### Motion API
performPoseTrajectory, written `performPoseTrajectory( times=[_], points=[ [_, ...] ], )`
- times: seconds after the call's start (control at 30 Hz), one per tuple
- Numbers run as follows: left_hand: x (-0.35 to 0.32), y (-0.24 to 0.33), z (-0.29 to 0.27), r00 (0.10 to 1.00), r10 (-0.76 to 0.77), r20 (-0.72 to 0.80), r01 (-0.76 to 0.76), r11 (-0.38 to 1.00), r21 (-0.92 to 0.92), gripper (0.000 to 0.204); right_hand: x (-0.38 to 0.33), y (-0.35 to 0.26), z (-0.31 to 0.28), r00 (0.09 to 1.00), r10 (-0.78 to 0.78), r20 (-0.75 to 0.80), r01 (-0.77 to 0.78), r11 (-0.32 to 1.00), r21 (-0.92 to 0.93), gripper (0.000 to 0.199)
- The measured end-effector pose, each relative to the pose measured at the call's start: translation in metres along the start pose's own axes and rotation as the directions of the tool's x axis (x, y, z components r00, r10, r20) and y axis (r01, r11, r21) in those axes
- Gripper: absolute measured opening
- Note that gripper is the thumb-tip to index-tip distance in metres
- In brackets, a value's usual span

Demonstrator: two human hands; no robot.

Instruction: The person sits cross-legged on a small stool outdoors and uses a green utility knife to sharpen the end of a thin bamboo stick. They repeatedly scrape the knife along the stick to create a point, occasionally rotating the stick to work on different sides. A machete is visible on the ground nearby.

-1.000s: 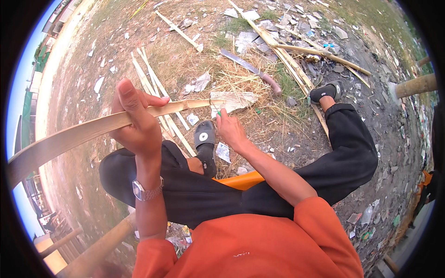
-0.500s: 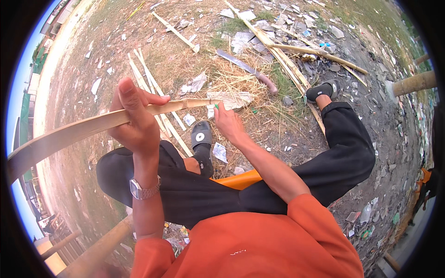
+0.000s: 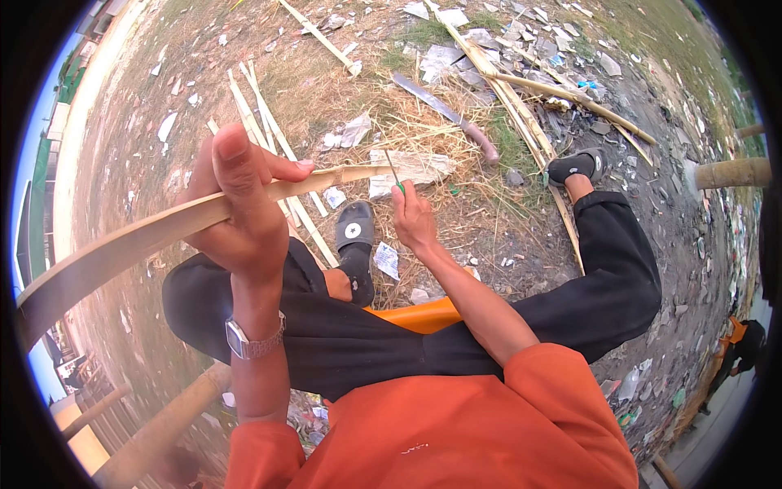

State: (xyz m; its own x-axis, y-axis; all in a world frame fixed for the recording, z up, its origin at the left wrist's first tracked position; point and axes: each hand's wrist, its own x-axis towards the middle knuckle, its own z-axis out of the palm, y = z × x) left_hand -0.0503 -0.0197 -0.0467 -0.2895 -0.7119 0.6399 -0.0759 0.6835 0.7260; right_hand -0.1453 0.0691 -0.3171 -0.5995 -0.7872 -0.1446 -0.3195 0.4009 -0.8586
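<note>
Landmark: pale flat slab [image 3: 432, 169], on the ground.

Left hand [image 3: 244, 200]: one, raised, left of the slab and nearer the wearer; forearm upright, wrist wearing a metal-banded watch [image 3: 248, 338]. Thumb points upward, forefinger stretches toward the slab; the hand pinches a bamboo strip between thumb and fingers.

Right hand [image 3: 417, 220]: one, on the wearer's side of the slab, arm reaching in diagonally; fingers curled around a small green-handled knife [image 3: 400, 188], blade pointing away from the wearer.

Bamboo strip [image 3: 138, 248]: one, long, slightly bowed; narrow end above the slab's left part, broad end far to the slab's left, running to the dark picture rim and cut off there. The blade crosses the narrow end in view; whether it touches cannot be told. The left palm's grip is partly hidden by the thumb; most of the knife handle is covered by the right fingers.

Surroundings: loose strips [image 3: 281, 138], left of the slab, partly behind the left hand; machete [image 3: 444, 110], just beyond the slab, on straw [image 3: 399, 122]; bamboo pole [image 3: 574, 96], beyond and right; sandalled left foot [image 3: 354, 226], near side, left; sandalled right foot [image 3: 575, 167], well right.
</note>
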Motion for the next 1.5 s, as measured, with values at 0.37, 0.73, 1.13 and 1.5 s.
performPoseTrajectory(
  times=[0.37,0.73,1.13,1.5],
  points=[
    [-0.001,-0.005,0.0,0.998,0.042,-0.049,-0.043,0.999,-0.009,0.043,0.006,-0.001,0.012,0.998,0.017,0.06,0.001,0.959,-0.283,0.033],
    [-0.003,0.002,0.0,0.999,-0.043,-0.016,0.043,0.999,0.001,0.045,0.02,0.065,0.012,0.996,0.085,0.001,-0.08,0.944,-0.32,0.033],
    [0.004,0.005,0.004,0.981,-0.101,-0.164,0.118,0.988,0.104,0.057,0.014,-0.008,0.015,0.996,-0.036,-0.078,0.044,0.994,0.1,0.028],
    [0.005,0.005,0.005,0.99,-0.038,-0.134,0.058,0.987,0.153,0.057,0.018,0.005,0.023,0.997,0.021,0.072,-0.002,0.967,-0.256,0.025]
  ],
)
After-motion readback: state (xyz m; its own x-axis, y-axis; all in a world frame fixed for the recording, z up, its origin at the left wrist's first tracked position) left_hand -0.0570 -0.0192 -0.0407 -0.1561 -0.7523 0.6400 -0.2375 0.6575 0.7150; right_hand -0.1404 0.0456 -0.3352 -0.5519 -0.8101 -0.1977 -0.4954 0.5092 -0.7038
